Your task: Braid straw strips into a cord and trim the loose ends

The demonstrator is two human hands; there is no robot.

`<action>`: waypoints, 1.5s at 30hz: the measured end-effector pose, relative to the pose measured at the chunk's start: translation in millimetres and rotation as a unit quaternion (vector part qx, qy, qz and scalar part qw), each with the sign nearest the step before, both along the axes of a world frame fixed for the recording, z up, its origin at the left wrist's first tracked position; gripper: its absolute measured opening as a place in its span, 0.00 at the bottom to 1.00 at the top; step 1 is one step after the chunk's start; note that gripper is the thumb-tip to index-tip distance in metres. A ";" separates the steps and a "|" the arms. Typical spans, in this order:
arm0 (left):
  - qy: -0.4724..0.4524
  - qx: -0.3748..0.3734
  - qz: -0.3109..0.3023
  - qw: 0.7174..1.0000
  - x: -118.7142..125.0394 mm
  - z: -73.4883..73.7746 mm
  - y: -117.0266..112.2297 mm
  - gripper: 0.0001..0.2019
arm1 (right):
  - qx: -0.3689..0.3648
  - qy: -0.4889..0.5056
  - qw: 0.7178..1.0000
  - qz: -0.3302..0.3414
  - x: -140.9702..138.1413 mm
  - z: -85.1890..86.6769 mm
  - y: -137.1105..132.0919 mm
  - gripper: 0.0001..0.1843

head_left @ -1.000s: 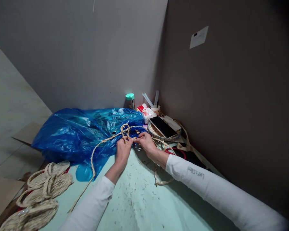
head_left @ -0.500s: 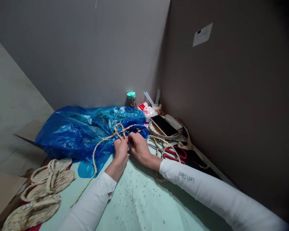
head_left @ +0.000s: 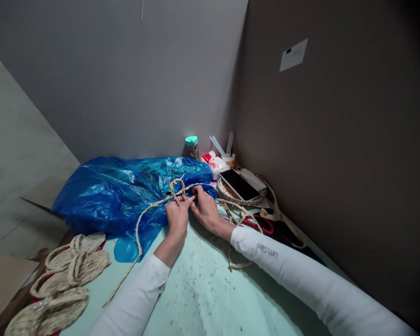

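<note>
A braided straw cord [head_left: 138,233] runs across the table and rises into a small loop above my left hand [head_left: 177,215]. That hand is closed on the cord, thumb pointing right. My right hand [head_left: 206,209] is beside it, fingers bent and pinched at the cord close to the left thumb; the exact grip is partly hidden. More of the cord trails right, past my right wrist. Behind both hands lies a crumpled blue plastic bag [head_left: 101,196], its opening near my right fingers.
Several coiled braided straw pieces [head_left: 87,266] lie at the left table edge. To the right are a phone [head_left: 240,184] on a shallow basket [head_left: 227,194] and red-handled scissors [head_left: 266,225]. A green-lidded jar [head_left: 192,147] and a cup [head_left: 228,161] stand by the wall.
My right hand has shifted slightly, its fingers now raised and closer to the left thumb. The cord loop leans a little further right. The view has moved slightly.
</note>
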State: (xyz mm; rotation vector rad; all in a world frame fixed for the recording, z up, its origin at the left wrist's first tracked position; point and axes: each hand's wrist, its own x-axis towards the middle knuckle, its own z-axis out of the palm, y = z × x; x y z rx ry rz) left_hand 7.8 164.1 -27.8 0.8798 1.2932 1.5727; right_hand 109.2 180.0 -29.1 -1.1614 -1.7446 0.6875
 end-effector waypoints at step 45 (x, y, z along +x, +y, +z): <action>-0.078 0.051 -0.250 0.964 -4.0 52.4 -17.2 0.13 | -0.159 0.185 0.942 0.232 57.6 57.0 -31.3 0.14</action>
